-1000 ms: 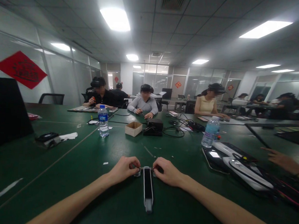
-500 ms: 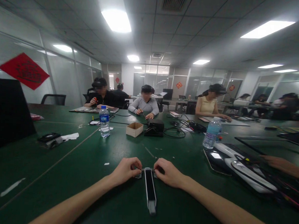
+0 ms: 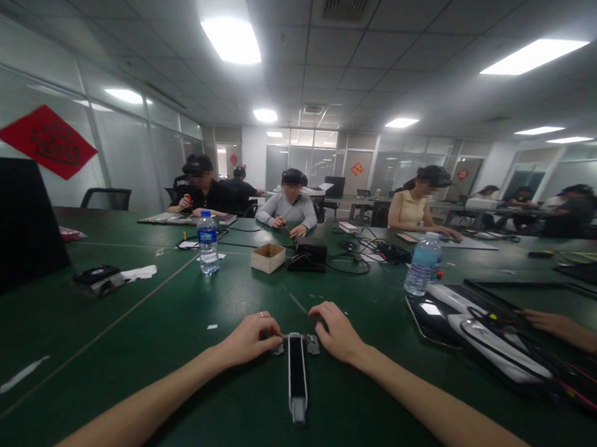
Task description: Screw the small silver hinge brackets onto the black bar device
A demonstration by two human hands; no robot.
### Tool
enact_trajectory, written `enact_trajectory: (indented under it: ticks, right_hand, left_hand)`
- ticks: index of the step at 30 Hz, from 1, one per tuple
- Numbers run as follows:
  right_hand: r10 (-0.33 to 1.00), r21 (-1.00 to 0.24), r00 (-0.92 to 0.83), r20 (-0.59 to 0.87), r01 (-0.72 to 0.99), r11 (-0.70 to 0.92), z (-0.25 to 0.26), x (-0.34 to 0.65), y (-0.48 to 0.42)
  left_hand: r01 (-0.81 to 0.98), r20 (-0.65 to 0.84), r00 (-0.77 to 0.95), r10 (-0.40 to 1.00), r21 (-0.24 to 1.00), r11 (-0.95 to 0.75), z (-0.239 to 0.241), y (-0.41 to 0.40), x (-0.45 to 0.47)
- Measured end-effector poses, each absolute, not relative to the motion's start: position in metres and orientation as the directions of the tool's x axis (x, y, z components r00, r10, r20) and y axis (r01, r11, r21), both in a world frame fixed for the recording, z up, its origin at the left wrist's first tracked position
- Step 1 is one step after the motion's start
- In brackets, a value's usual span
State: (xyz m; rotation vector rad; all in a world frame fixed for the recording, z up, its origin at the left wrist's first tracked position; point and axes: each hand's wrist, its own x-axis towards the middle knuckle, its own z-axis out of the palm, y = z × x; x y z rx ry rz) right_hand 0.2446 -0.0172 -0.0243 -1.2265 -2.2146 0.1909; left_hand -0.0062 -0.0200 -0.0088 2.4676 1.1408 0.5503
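A long narrow black and white device point(image 3: 296, 377) lies on the green table point(image 3: 137, 335), pointing away from me, with small metal pieces on both sides of its far end. My left hand point(image 3: 249, 338) is curled, its fingertips pinched on the left metal piece point(image 3: 276, 347). My right hand point(image 3: 337, 332) rests just right of the far end with its fingers loosely stretched and nothing in them. It is apart from the right metal piece point(image 3: 313, 344), which shows in full.
Two water bottles point(image 3: 207, 242) point(image 3: 421, 263), a small cardboard box point(image 3: 267, 256) and a black unit with cables point(image 3: 307, 254) stand further back. A black screen point(image 3: 18, 222) is at left. White devices on a dark tray point(image 3: 473, 326) and another person's hand point(image 3: 548, 322) are at right. Several people sit opposite.
My right hand has let go of the right metal piece and drawn back and to the right, uncovering it. My left hand stays pinched on the left piece.
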Motion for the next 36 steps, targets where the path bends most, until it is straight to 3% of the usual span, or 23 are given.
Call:
enact_trajectory:
  ticks: [9, 14, 26, 36]
  right_hand:
    - [0.874, -0.393, -0.356, 0.330, 0.790, 0.470, -0.035, 0.252, 0.005]
    - [0.851, -0.387, -0.384, 0.359, 0.768, 0.510, -0.034, 0.251, 0.002]
    - [0.753, -0.447, -0.515, 0.410, 0.607, 0.658, -0.025, 0.254, -0.019]
    - [0.788, -0.536, -0.512, 0.342, 0.583, 0.611, -0.014, 0.252, -0.036]
  left_hand:
    - [0.619, 0.200, 0.650, 0.733, 0.420, -0.664, -0.007, -0.023, -0.004]
    - [0.635, 0.213, 0.664, 0.717, 0.345, -0.691, -0.009, -0.025, -0.003]
    - [0.664, 0.245, 0.641, 0.727, 0.299, -0.686, -0.015, -0.025, -0.002]
    - [0.646, 0.261, 0.655, 0.709, 0.293, -0.705, -0.015, -0.026, -0.001]
